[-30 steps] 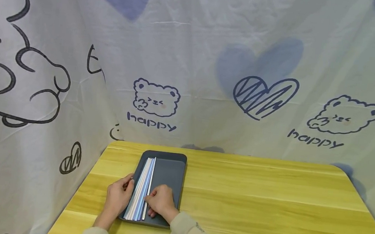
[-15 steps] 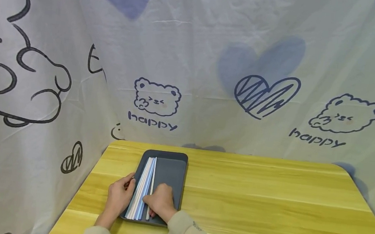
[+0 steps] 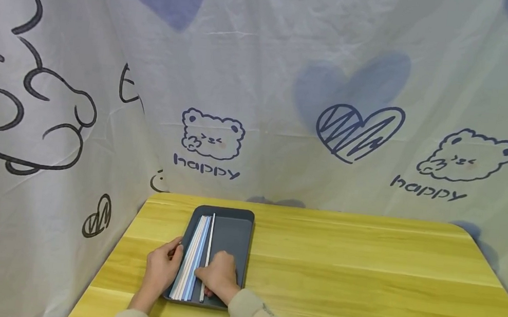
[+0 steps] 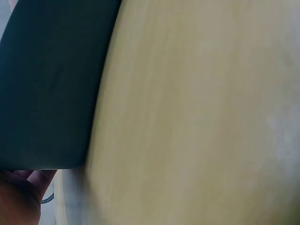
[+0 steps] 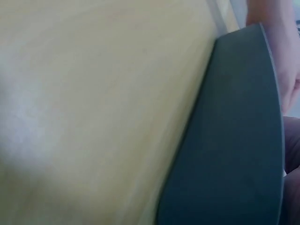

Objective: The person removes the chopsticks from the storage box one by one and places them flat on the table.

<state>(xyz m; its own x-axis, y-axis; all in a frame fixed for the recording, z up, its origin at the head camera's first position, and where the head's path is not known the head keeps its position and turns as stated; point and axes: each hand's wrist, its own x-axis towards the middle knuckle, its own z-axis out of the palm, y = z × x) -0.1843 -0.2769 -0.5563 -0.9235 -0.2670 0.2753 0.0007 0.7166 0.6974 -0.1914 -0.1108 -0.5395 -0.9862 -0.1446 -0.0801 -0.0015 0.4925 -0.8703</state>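
A dark grey tray (image 3: 231, 239) lies on the table, and its outer wall fills part of both wrist views. My left hand (image 3: 161, 267) holds the tray's left rim, thumb on the edge. Inside, a row of long thin sticks (image 3: 190, 260) in white, pale pink and blue lies along the left side. One white stick (image 3: 210, 236) lies apart, just right of the row. Over it is my right hand (image 3: 221, 274), fingers curled about the stick's lower half, thumb pointing left across it. Part of that stick is hidden behind the hand.
The wooden table (image 3: 363, 273) extends far to the right of the tray. White cloth (image 3: 276, 171) printed with hearts and bears hangs behind the table and along its left side.
The white stick has shifted right, and the gap between it and the row has widened. My right thumb has come down across it. The left hand stays at the tray's rim.
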